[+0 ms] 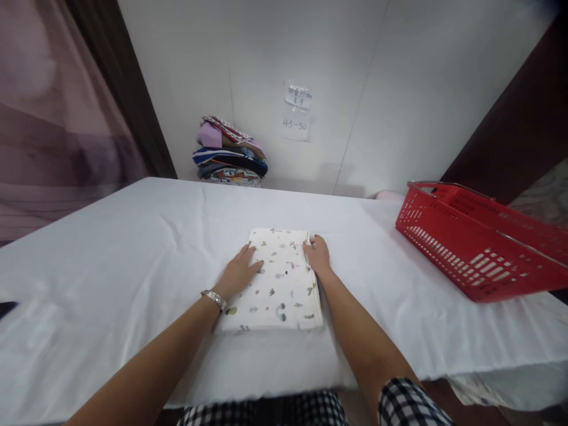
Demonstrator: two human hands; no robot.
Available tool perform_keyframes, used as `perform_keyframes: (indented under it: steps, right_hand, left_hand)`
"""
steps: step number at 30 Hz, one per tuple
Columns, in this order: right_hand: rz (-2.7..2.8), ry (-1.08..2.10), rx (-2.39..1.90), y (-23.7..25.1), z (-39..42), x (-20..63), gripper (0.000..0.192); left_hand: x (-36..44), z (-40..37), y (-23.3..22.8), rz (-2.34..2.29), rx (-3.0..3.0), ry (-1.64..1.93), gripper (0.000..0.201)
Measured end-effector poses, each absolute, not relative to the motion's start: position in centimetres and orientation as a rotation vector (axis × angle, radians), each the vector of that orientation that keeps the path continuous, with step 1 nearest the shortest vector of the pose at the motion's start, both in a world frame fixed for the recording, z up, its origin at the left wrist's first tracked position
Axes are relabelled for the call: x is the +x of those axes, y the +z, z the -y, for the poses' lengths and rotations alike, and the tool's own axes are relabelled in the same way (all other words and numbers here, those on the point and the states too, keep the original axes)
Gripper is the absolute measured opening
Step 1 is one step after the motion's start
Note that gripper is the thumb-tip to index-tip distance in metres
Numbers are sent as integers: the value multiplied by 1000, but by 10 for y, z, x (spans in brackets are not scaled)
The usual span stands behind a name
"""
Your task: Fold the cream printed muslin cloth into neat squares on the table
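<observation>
White cloth on table (133, 254). Red plastic basket (470, 234), metal handles, right side. Stack of folded fabrics (231, 157), mixed colours, far edge, left of centre, by pale wall (355, 77). Two paper notes (296, 122) on wall, one above other, lower reads "45-50". Pinkish curtain (66, 130) far left. Dark object (6, 308) at left edge, cut off, unclear.
</observation>
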State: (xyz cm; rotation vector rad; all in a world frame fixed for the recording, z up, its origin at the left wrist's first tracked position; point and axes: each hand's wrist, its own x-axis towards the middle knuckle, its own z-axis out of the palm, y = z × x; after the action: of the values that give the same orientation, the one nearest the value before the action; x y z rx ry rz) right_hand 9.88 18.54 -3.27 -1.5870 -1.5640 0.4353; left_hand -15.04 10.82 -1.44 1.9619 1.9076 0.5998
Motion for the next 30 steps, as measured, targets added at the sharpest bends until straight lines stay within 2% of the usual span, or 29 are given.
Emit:
perform_keyframes:
  steps: [8,14,24,30]
  right_hand:
    - [1501,489,-1586,-33,-185,99,35]
    - [1544,423,-1526,-35,-188,101,32]
    - [1587,515,-1469,-40,-195,104,7]
    - [1446,529,-1543,-40,-197,109,14]
  left_hand:
    - [-151,-106,-17,-1944,1974,620,59]
    - [-148,-104,-15,-1970,2015,557,61]
    - [-149,-104,-15,-1985,2047,581,59]
    - [-150,-104,-16,-1956,2022,570,59]
